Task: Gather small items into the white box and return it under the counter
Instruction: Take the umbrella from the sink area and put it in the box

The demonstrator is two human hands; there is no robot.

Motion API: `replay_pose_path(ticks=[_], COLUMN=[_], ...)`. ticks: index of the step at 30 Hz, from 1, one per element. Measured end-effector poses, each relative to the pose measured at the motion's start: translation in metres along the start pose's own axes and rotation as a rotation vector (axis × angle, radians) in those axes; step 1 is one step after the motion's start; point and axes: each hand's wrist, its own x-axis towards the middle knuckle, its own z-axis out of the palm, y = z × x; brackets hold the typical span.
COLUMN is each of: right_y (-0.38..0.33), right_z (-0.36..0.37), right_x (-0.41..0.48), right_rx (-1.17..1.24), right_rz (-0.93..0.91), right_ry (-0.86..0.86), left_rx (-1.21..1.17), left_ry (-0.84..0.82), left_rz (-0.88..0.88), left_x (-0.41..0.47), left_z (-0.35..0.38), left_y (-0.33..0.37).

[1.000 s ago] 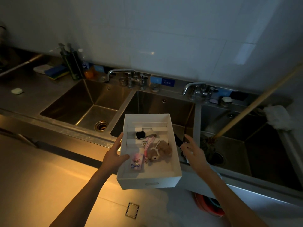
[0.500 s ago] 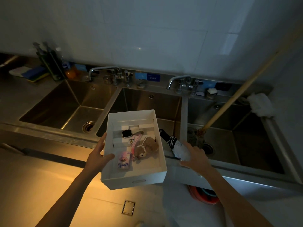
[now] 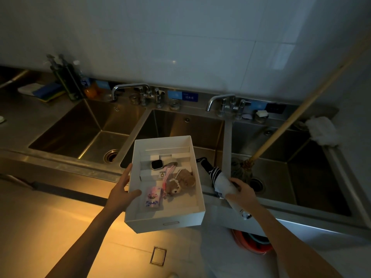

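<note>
The left hand [image 3: 122, 194] holds the white box [image 3: 166, 217] in the air in front of the steel desk [image 3: 60, 163], thumb hooked over the left wall and the other fingers hidden beneath the base, so the whole load rides on one side. Inside the box lie a smartwatch [image 3: 157, 164], a small brown plush toy [image 3: 181, 180] with a pink strap, and a pink packet [image 3: 152, 200] near the front. The right hand [image 3: 242, 192] is closed around the pale lower part of a folded umbrella [image 3: 217, 178], which lies across the front rim of the sink with its striped, dark end pointing toward the middle basin. A mop [image 3: 247, 167] stands in the right basin just behind it. The step in hand looks like lifting the umbrella into the box. To do it well, keep the box level, since a one-sided hold could tip the loose items toward the right edge. Draw the umbrella up clear of the rim and of the mop head before swinging it left. It appears long against the box, so laying it diagonally, or along the right wall beside the plush, should suit best. Lower it gently so the added weight does not twist the box out of the thumb's hold.
</note>
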Motion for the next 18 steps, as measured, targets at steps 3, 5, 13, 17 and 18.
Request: replay_pose_path(ticks=[3,5,13,17,18], right_y=[0.001,-0.005,-0.079,-0.122,-0.132], right_z=[-0.003,-0.008,-0.037,-0.035,-0.032], right_x=[-0.006,-0.011,-0.024,-0.029,-0.029], right_rx=[0.299,0.423,0.57,0.556,0.554], right_rz=[0.101,0.13,-0.108,-0.242,-0.266], right_ry=[0.096,0.147,0.181,0.169,0.154], left_rx=[-0.01,-0.016,-0.042,-0.051,-0.056], left_ry=[-0.005,-0.003,-0.029,-0.046,-0.05], left_rz=[-0.005,0.0,0.017,0.017,0.016], left_x=[0.001,0.002,0.007,0.005,0.004], left_z=[0.0,-0.001,-0.001,-0.001,-0.002], left_y=[-0.001,-0.001,-0.002,-0.004,-0.004])
